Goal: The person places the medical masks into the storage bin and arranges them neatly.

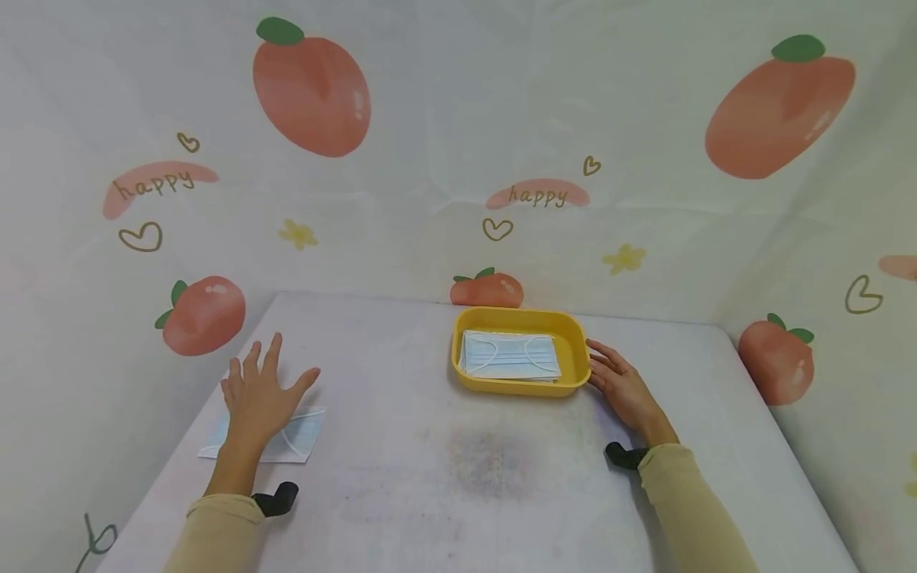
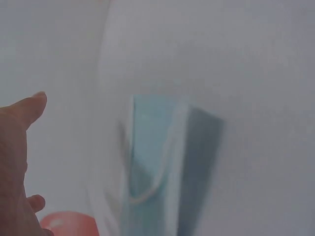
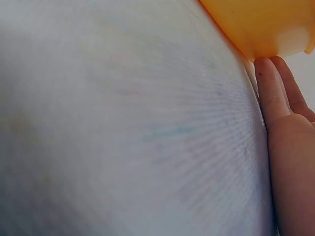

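My left hand (image 1: 256, 399) is over the left side of the table with its fingers spread and nothing in its grasp. Partly hidden beneath that hand and wrist is a light blue face mask (image 1: 304, 436); the left wrist view shows this face mask (image 2: 152, 157) with its white ear loop. On the other side, my right hand (image 1: 625, 391) is at the right end of a yellow tray (image 1: 519, 389), fingers extended against its outer wall. The right wrist view has the fingertips at the yellow tray (image 3: 266, 29). Inside the tray lies a stack of blue face masks (image 1: 510, 358).
A pale, smudged cloth covers the table (image 1: 401, 477). Behind it and at both sides hangs a white curtain (image 1: 430, 143) printed with fruit, hearts and flowers. The tray stands near the table's back edge. Black wrist mounts (image 1: 275, 500) are strapped to both arms.
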{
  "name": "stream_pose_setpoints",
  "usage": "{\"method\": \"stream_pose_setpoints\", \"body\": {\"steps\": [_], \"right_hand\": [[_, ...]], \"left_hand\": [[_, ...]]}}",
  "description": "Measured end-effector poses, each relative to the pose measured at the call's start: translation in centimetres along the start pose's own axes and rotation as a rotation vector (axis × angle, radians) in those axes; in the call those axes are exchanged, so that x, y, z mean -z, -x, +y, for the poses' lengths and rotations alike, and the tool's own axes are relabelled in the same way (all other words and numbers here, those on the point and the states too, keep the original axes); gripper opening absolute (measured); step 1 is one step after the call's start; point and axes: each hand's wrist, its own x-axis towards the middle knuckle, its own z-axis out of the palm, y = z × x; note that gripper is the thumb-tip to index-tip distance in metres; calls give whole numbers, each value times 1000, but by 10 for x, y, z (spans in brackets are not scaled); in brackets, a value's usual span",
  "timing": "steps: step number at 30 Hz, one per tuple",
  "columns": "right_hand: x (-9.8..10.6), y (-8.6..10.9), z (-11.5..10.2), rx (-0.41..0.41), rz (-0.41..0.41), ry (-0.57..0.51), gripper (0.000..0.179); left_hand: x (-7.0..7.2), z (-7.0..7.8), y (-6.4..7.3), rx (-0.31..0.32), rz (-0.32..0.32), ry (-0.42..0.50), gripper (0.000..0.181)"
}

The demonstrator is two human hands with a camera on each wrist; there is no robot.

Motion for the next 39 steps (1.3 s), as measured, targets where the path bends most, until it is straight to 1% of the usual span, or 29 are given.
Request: {"method": "stream_pose_setpoints", "body": {"steps": [7, 12, 16, 20, 26, 30, 34, 39], "right_hand": [[1, 0, 0, -14, 10, 10, 65], [0, -1, -1, -25, 20, 20, 67], [0, -1, -1, -31, 18, 22, 69], [0, -1, 0, -30, 15, 22, 68], [0, -1, -1, -27, 17, 16, 67], [1, -1, -1, -26, 16, 15, 67], [1, -1, 0, -20, 15, 5, 65], [0, -1, 0, 17, 3, -19, 61]], "left_hand": [[-2, -30, 7, 66, -16, 0, 99], [0, -44, 9, 109, -51, -22, 101], [3, -54, 9, 117, -87, -44, 103], [8, -57, 10, 137, -131, -39, 106], [19, -56, 10, 187, -188, -12, 103], [23, -56, 9, 186, -189, -3, 102], [24, -59, 10, 182, -174, -14, 103], [26, -60, 12, 221, -150, -2, 102]]}}
